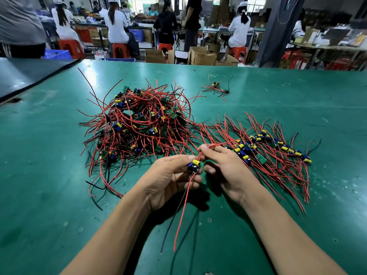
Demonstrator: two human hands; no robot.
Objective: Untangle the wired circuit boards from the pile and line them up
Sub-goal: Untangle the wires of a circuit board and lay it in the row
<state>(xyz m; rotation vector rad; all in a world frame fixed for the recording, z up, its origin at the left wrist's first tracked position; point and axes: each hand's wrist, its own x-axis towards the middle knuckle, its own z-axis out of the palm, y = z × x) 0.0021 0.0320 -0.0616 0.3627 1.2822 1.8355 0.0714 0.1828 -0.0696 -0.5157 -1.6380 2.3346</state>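
A tangled pile of circuit boards (pixel 139 124) with red and black wires lies on the green mat, left of centre. To its right a row of lined-up boards (pixel 276 149) stretches across the mat, wires trailing toward me. My left hand (pixel 170 177) pinches one small board (pixel 195 165) with a yellow and a blue part, held above the mat. Its red and black wires hang down toward me. My right hand (pixel 224 167) pinches the red wires coming out of the top of that board.
A small separate cluster of boards (pixel 216 88) lies far back on the green table (pixel 59 195). A dark panel (pixel 29 74) covers the far left corner. Beyond the table's far edge are cardboard boxes, red stools and seated people at benches.
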